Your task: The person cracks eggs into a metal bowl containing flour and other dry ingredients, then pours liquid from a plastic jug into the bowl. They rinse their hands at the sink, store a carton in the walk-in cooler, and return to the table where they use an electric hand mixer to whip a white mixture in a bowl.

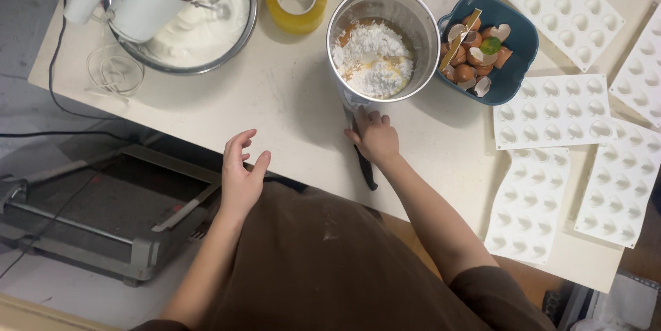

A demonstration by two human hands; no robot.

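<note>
Seen from above, the right hand [375, 137] rests with fingers closed on a black-handled spatula [363, 160] lying on the pale surface [289, 104], just near a round steel bowl [383, 43] of white flour and yolk. The left hand [241, 174] hovers open, fingers spread, at the surface's near edge, holding nothing. Right of the bowl sits a blue dish of eggshells [490, 49].

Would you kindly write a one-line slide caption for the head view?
Right hand rests on a black-handled tool beside a steel bowl of flour; left hand hovers empty.
</note>
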